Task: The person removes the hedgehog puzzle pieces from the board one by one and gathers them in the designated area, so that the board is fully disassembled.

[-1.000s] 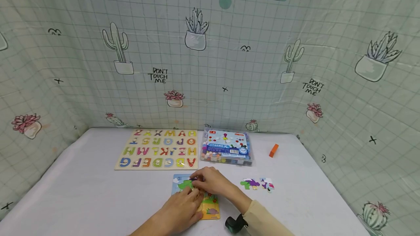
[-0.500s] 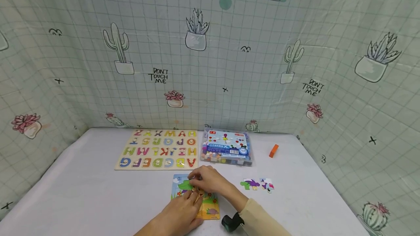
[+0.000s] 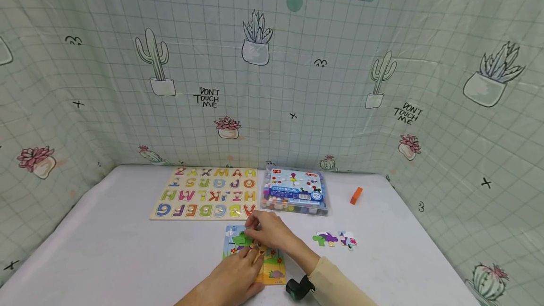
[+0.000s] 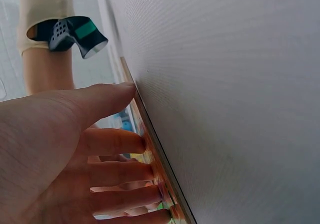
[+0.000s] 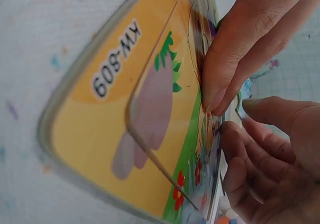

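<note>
A jigsaw puzzle board (image 3: 274,278) with a colourful cartoon picture lies on the white table in front of me. My left hand (image 3: 235,275) rests on its near left part, fingers stretched out over the picture. In the left wrist view the thumb (image 4: 112,97) lies at the board's edge and the fingertips touch its face. My right hand (image 3: 272,230) is over the board's far edge, pinching a thin puzzle piece (image 5: 239,103) between thumb and fingers. That piece stands tilted up from the board, mostly hidden by the fingers. Green picture parts (image 3: 241,239) show beside the fingertips.
Loose puzzle pieces (image 3: 326,239) lie to the right of the board. Behind it are a wooden alphabet board (image 3: 204,217) and a clear plastic box (image 3: 294,190) of coloured parts. An orange block (image 3: 356,196) lies at the back right. Patterned cloth (image 3: 272,84) walls the table.
My right hand has shifted slightly toward the board's far edge, with its fingertips drawn up a little. My left hand stays on the board, showing more of the picture than at first.
</note>
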Demonstrator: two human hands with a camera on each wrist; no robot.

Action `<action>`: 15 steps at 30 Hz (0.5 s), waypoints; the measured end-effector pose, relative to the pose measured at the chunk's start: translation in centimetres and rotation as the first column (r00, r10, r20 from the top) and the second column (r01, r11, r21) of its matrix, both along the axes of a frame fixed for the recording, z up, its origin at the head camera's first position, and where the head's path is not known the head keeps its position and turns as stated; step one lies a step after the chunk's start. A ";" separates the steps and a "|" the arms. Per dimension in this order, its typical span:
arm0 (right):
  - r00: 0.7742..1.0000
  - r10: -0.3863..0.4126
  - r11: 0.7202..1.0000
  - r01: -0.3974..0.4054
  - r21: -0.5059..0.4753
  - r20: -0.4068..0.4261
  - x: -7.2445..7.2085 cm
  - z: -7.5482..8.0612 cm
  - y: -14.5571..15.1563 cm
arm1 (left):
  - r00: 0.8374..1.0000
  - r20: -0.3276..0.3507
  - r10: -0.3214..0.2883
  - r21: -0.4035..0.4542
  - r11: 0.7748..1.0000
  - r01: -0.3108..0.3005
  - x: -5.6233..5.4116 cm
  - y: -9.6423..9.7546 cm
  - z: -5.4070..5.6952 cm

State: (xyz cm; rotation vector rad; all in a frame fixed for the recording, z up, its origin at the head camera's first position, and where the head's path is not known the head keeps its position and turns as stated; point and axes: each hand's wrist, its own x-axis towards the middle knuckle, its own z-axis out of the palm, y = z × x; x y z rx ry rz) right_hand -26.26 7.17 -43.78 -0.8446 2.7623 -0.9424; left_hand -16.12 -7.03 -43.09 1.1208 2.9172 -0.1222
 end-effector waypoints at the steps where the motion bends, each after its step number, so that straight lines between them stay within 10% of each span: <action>1: 1.000 -0.003 1.000 0.003 -0.007 -0.006 0.0 0.0 0.0 | 1.000 -0.003 -0.001 -0.001 1.000 0.001 0.0 0.0 0.0; 15: 1.000 -0.013 0.994 0.013 -0.104 -0.005 0.2 -0.1 -0.4 | 1.000 -0.023 -0.009 0.004 1.000 0.009 -0.1 0.2 -0.3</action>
